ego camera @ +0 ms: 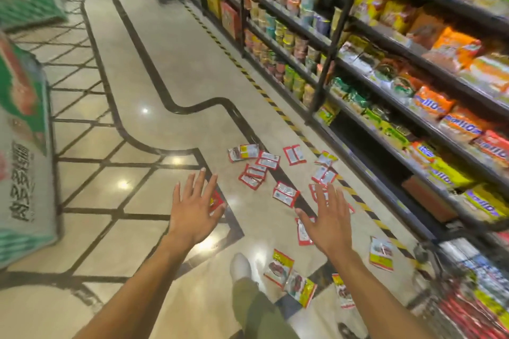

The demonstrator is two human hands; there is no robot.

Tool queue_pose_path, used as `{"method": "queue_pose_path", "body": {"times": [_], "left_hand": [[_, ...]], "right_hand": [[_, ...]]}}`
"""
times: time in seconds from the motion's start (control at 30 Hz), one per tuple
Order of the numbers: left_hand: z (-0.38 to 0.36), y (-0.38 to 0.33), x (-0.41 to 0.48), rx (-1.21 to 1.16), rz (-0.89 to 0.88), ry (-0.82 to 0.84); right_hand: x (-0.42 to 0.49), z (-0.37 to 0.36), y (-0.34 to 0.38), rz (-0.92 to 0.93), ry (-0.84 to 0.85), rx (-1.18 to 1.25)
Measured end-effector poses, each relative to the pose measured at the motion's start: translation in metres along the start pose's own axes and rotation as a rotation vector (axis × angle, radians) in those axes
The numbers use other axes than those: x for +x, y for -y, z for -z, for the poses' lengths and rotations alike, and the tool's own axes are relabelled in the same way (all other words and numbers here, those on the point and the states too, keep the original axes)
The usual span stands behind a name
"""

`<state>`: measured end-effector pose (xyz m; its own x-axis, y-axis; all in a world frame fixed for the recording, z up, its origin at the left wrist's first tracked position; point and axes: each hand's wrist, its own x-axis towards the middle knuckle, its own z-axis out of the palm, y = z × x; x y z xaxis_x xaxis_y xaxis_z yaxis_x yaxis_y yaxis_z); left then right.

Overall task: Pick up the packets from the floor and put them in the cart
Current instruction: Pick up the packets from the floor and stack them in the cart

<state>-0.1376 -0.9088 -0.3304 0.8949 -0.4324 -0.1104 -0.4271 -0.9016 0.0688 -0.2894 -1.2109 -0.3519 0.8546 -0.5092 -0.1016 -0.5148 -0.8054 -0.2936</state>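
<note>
**Nothing in hand yet**

Left hand (195, 206) and right hand (327, 217) hover spread wide and hold nothing. Below them, packets (286, 193) lie scattered over the floor (179, 63) by the shelves (413, 63). Nearly all the gathering looks undone. The cart (446, 264) waits near right.

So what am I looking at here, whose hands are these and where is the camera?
No machine here: a person wears one camera on the head, looking forward and down, so you see their own arms. The left hand and right hand are both spread open and hold nothing. Below them small red and yellow packets lie scattered on the shiny shop floor. Stocked shelves run along the right. The blurred wire thing in the bottom right corner looks like the cart.
</note>
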Motion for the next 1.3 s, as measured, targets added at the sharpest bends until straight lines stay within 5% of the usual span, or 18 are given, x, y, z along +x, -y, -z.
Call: {"method": "queue_pose_path", "body": {"times": [0.8,1.3], "left_hand": [[-0.106,0.12,0.387,-0.103,-0.013,0.237],[-0.386,0.161,0.542,-0.156,0.077,0.442]], "right_hand": [[0.394,-0.122,0.149,0.103,0.255,-0.052],[0.6,-0.426,0.112,0.227,0.411,-0.113]]}}
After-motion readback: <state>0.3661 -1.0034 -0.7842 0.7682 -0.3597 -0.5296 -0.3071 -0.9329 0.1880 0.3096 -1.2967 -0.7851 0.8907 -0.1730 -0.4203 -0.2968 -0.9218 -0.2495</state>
